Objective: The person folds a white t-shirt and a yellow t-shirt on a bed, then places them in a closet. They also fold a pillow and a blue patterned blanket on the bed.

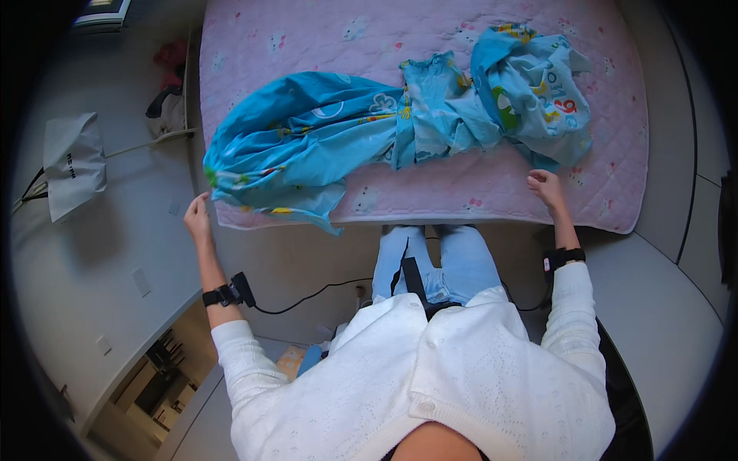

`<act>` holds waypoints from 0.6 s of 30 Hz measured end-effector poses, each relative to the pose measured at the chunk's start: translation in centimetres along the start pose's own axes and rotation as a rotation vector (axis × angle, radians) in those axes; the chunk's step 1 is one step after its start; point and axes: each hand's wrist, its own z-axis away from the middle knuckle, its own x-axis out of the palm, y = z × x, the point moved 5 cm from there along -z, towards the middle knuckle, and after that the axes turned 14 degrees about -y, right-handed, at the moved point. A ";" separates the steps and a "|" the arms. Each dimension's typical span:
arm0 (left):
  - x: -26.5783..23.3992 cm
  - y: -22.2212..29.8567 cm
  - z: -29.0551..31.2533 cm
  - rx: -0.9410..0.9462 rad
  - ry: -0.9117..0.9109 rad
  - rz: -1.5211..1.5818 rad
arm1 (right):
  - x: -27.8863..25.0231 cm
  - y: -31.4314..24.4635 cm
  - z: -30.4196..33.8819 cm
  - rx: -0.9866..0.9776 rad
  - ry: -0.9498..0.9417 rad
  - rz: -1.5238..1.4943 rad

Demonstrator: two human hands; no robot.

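A long, rumpled blue bed cover or sheet [307,134] with cartoon prints lies across a pink quilted mattress [400,207]. Its middle is bunched narrow, and the right end is heaped into a paler, lettered pile. Beside the cover's left end is my left hand [198,220], fingers closed and their tips right at the cloth's edge; whether they pinch it cannot be made out. My right hand [547,190] hovers by the mattress's near edge, just below the right pile, with fingers curled in and no cloth visible in them.
I stand at the mattress's near side. A white paper bag [74,165] hangs at the left, near a wall. Black bands with small devices [243,289] sit on both forearms, and a cable [307,298] runs from the left one. Pale panels [669,131] border the mattress's right side.
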 end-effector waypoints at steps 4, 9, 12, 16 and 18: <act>9.2 3.2 -1.0 0.052 -0.280 0.139 | 5.1 -1.8 -6.0 -0.042 0.103 0.098; 18.5 2.5 3.1 -0.082 -0.943 0.166 | 11.2 -5.6 -13.6 -0.023 0.552 -0.322; 20.0 0.4 4.0 -0.228 -1.006 0.110 | 12.6 -7.5 -15.2 -0.070 0.385 -0.696; 23.3 -4.3 3.4 -0.474 -0.842 0.173 | 4.7 -12.5 -5.2 -0.607 -0.097 -0.746; 26.6 -7.3 4.4 -0.708 -0.815 0.190 | -2.0 -13.5 6.5 -0.652 0.113 -0.810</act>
